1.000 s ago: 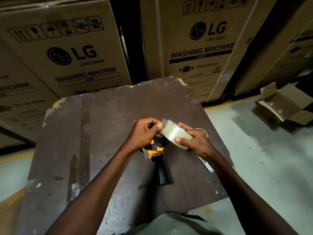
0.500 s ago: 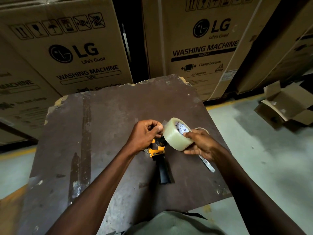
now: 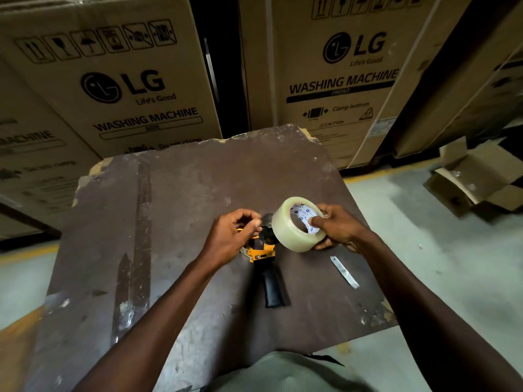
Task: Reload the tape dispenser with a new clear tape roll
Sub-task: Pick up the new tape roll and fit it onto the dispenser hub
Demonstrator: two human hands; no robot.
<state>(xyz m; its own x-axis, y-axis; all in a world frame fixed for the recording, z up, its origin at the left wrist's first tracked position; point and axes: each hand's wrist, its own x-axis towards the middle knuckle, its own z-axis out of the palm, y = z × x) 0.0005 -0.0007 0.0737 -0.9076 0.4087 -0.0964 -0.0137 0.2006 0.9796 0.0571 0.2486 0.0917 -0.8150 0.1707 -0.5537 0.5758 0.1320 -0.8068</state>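
My right hand (image 3: 339, 230) grips a clear tape roll (image 3: 293, 232), thumb inside its printed white core, holding it tilted just above the table. A yellow and black tape dispenser (image 3: 261, 250) lies on the dark table (image 3: 184, 199), black handle (image 3: 273, 287) pointing toward me. My left hand (image 3: 232, 236) hovers over the dispenser's head with fingertips pinched together near the roll's left edge; whether they pinch the loose tape end, I cannot tell. The hand hides much of the dispenser's head.
A thin metal blade (image 3: 343, 271) lies on the table right of the dispenser. Large LG washing machine cartons (image 3: 127, 89) stand behind the table. An open small cardboard box (image 3: 478, 182) sits on the concrete floor at the right.
My right hand turned the roll so its core faces the camera and drew it to the right, away from my left hand. The blade, covered before, now shows.
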